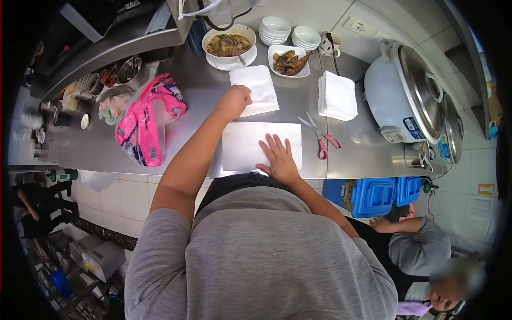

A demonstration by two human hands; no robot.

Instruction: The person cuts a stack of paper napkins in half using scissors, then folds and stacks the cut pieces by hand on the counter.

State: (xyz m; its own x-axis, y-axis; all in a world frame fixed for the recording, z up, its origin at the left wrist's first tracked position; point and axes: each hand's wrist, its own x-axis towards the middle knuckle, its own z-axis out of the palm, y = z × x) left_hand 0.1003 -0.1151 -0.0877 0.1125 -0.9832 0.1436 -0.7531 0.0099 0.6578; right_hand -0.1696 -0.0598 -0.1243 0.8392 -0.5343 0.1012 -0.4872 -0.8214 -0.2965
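Nearby, a bowl [237,30] holds food [228,46]; left hand [236,101] curled, right hand [280,158] flat on sheets [241,146].

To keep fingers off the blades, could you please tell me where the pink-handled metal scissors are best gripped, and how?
I'd grip the pink finger loops of the scissors, coming from the person's side of the shiny steel counter with the bare right hand: the loops face the body, while the slightly parted blades point away, leftward.

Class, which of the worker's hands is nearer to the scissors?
Right. The right hand rests on the white sheet, left of the scissors; the left hand is farther off, at the left white stack.
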